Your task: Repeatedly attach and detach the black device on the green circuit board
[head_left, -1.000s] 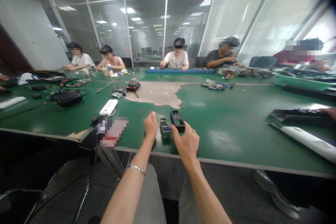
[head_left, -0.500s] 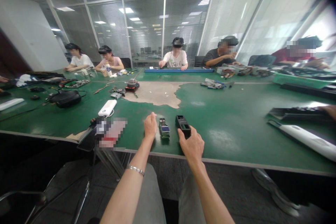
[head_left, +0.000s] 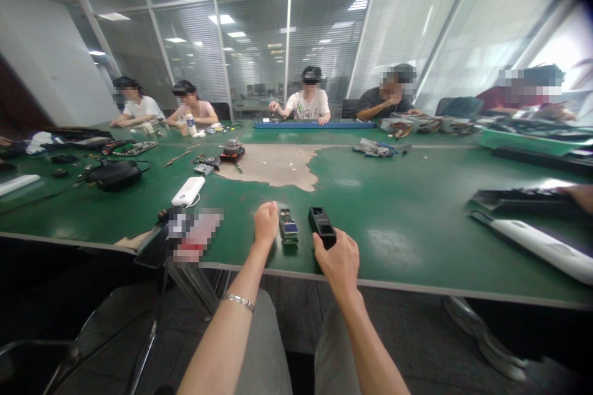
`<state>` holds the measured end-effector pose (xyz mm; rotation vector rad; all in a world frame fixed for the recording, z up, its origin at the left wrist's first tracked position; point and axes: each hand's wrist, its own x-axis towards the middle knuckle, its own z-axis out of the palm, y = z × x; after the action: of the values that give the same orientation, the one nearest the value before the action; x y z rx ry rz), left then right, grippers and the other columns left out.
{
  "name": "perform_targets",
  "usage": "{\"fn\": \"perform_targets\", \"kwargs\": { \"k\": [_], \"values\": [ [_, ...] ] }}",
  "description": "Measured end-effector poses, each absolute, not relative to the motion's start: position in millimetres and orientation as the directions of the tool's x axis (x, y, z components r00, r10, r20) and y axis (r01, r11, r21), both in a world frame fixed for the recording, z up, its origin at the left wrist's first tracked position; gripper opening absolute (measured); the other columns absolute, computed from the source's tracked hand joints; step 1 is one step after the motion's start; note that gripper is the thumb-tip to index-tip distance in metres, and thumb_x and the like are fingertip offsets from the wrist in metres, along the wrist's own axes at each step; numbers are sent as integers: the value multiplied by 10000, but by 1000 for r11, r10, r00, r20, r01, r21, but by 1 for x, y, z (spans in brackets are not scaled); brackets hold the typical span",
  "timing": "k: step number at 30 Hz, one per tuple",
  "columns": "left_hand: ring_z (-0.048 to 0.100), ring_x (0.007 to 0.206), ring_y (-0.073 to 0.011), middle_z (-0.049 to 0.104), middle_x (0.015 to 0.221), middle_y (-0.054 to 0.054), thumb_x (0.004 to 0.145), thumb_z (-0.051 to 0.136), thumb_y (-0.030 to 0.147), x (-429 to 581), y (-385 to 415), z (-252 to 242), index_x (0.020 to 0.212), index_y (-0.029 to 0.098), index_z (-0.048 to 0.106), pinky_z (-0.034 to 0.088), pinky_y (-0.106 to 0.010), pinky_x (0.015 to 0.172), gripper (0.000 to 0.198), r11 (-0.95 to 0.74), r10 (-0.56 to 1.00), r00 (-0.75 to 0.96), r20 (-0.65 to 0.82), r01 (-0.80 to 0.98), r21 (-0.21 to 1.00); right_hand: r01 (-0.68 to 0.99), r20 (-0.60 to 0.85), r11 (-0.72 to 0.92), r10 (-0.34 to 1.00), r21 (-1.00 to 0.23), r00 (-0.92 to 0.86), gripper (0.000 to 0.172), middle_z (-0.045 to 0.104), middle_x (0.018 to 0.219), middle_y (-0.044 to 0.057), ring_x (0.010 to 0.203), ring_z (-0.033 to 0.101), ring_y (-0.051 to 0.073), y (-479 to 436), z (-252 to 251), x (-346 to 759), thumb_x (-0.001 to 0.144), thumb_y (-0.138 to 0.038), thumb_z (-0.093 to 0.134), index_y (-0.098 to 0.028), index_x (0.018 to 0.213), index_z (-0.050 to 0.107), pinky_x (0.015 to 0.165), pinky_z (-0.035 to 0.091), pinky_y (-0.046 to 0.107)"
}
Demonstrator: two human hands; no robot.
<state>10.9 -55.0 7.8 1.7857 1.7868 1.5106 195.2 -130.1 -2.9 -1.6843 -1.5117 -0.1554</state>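
My right hand grips the near end of a black plastic housing, thumb on its left side and fingers round the right. The housing has rectangular openings in its top face. Just left of it, a narrow circuit board with a small dark-blue screen lies on the green table. My left hand is closed beside the board's left edge. Its curled fingers hide whatever they may hold.
A white power bank and a blurred-out item lie to the left. Beyond my hands is a bare brown patch of tabletop with a device at its edge. A long white object lies right. Several people sit opposite.
The black housing and my right hand have shifted very slightly. My left hand stays beside the board. Across the table, a person's hand has risen from the blue bar.
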Motion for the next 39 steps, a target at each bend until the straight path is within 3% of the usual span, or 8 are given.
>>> {"fn": "perform_targets", "kwargs": {
  "k": [9, 14, 22, 32, 39],
  "values": [
    [631, 968, -225, 707, 944, -128, 944, 293, 398, 12, -56, 7, 758, 163, 697, 448, -338, 906, 503, -263, 823, -236, 517, 647, 715, 881, 591, -17, 736, -473, 331, 795, 554, 1213, 228, 1138, 460, 320, -134, -3, 188, 770, -558, 561, -7, 1321, 409, 959, 342, 393],
    [627, 970, -215, 700, 949, -119, 942, 311, 387, 10, -56, 7, 840, 166, 683, 442, -328, 911, 444, -263, 805, -293, 515, 602, 754, 864, 552, -36, 756, -503, 352, 739, 583, 1185, 185, 1087, 480, 309, -137, 0, 187, 790, -568, 537, -63, 1321, 441, 903, 363, 377],
    [615, 934, -208, 686, 965, -110, 937, 347, 358, 6, -54, 4, 894, 165, 656, 447, -321, 869, 367, -246, 781, -369, 504, 560, 791, 856, 494, -57, 796, -515, 350, 506, 648, 934, 110, 941, 534, 262, -141, 3, 188, 823, -530, 510, -178, 1180, 582, 803, 376, 343],
    [615, 923, -209, 685, 947, -111, 942, 335, 360, 5, -53, 4, 907, 161, 655, 448, -327, 865, 379, -243, 777, -388, 496, 542, 805, 806, 484, -31, 786, -591, 386, 557, 679, 944, 110, 878, 575, 261, -137, 12, 185, 810, -609, 483, -172, 1128, 619, 783, 386, 343],
    [639, 852, -194, 693, 916, -104, 949, 308, 395, 6, -54, 5, 943, 165, 654, 465, -323, 834, 416, -229, 790, -418, 449, 477, 848, 783, 550, 113, 772, -611, 318, 504, 683, 998, 94, 938, 585, 251, -139, 36, 153, 816, -585, 501, -186, 1100, 617, 828, 384, 335]
  ]
}}
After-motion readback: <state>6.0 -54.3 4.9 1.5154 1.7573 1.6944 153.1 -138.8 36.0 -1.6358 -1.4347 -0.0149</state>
